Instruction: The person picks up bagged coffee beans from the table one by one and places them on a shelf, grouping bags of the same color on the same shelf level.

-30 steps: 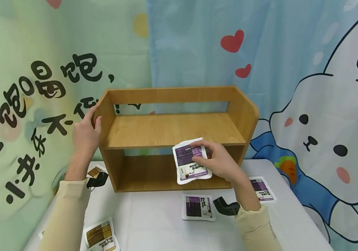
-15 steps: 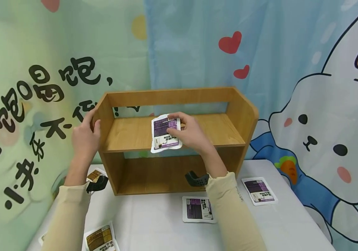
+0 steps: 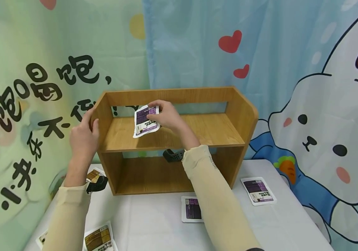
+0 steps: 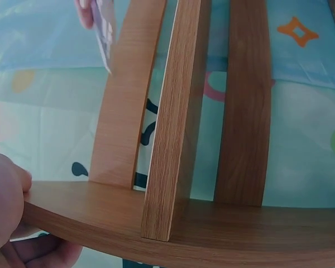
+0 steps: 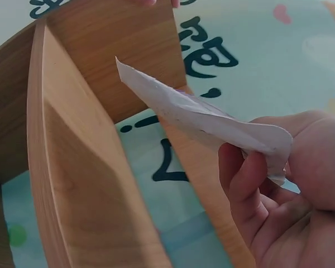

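Observation:
My right hand (image 3: 168, 116) pinches a white and purple pouch (image 3: 144, 122) by its right edge, above the upper shelf (image 3: 179, 132) of a wooden two-tier shelf unit. In the right wrist view the pouch (image 5: 184, 111) shows its plain white back, with thumb and fingers (image 5: 251, 178) on either side of its end. My left hand (image 3: 84, 139) grips the upper left side panel (image 3: 105, 122) of the unit. The left wrist view has the left hand (image 4: 11, 218) around the panel's edge, fingers on both faces.
On the white table (image 3: 147, 223) lie a purple pouch (image 3: 192, 209) partly behind my right sleeve, another purple pouch (image 3: 258, 191) at right, and a brown pouch (image 3: 100, 238) at front left. A further brown pouch (image 3: 95, 174) lies beside the left wrist. Printed curtains (image 3: 185, 45) hang behind.
My right hand has carried the pouch up and left, from in front of the lower compartment to over the upper shelf's left part. The left hand keeps its grip on the side panel.

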### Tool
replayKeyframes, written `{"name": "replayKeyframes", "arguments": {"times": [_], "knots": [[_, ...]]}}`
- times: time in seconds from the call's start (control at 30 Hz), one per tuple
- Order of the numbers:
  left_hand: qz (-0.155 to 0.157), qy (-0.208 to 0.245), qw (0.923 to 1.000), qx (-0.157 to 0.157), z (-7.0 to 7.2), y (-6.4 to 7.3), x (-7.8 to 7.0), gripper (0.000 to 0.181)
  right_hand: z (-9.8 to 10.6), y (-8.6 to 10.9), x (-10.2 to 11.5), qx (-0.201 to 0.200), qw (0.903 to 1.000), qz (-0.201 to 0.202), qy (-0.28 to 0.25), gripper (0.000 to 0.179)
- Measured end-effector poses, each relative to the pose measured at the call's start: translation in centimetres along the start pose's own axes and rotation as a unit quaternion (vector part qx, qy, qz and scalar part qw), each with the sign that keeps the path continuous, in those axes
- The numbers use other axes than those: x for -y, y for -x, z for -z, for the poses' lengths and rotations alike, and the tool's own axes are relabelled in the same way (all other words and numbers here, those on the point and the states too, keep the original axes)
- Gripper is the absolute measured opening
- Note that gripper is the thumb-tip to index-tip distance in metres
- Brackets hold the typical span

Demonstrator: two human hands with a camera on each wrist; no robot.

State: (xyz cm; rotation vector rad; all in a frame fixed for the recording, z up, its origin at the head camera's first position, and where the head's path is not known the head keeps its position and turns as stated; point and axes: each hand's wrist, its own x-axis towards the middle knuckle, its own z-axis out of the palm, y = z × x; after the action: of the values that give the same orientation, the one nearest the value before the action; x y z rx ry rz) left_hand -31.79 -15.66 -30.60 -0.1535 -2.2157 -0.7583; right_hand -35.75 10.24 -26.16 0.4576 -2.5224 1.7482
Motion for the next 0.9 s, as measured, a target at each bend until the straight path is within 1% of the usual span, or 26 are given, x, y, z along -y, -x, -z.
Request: {"name": "replayKeyframes", "arguments": {"times": [0.23, 0.37, 0.47, 0.57, 0.67, 0.8, 0.9], "knots": [[-0.003, -0.004, 1.0000, -0.006, -0.3, -0.3, 0.2, 0.039, -1.1, -2.4, -1.0, 0.025, 0.9994, -0.019, -0.015, 0.042], [0.000, -0.002, 0.9999, -0.011, -0.2, -0.2, 0.4, 0.039, -2.2, -3.6, -1.5, 0.035, 0.9992, -0.016, -0.005, 0.041], [-0.001, -0.004, 0.9999, -0.015, -0.3, -0.2, 0.5, 0.039, -3.0, -4.1, -1.8, 0.033, 0.9994, -0.006, 0.010, 0.039], [-0.002, -0.002, 0.9998, -0.018, -0.4, -0.1, 0.5, 0.039, -3.7, -4.5, -2.0, 0.026, 0.9996, -0.002, 0.013, 0.038], [0.003, 0.000, 0.9998, -0.019, -0.4, 0.1, 0.5, 0.038, -4.4, -4.6, -2.3, 0.022, 0.9992, -0.004, 0.032, 0.039], [0.006, -0.001, 0.9996, -0.027, -0.3, 0.2, 0.7, 0.036, -5.0, -4.5, -2.3, 0.039, 0.9961, -0.019, 0.077, 0.052], [-0.002, -0.002, 0.9996, -0.029, -0.5, -0.1, 0.7, 0.037, -5.0, -4.5, -2.2, 0.051, 0.9923, -0.033, 0.108, 0.061]]}}
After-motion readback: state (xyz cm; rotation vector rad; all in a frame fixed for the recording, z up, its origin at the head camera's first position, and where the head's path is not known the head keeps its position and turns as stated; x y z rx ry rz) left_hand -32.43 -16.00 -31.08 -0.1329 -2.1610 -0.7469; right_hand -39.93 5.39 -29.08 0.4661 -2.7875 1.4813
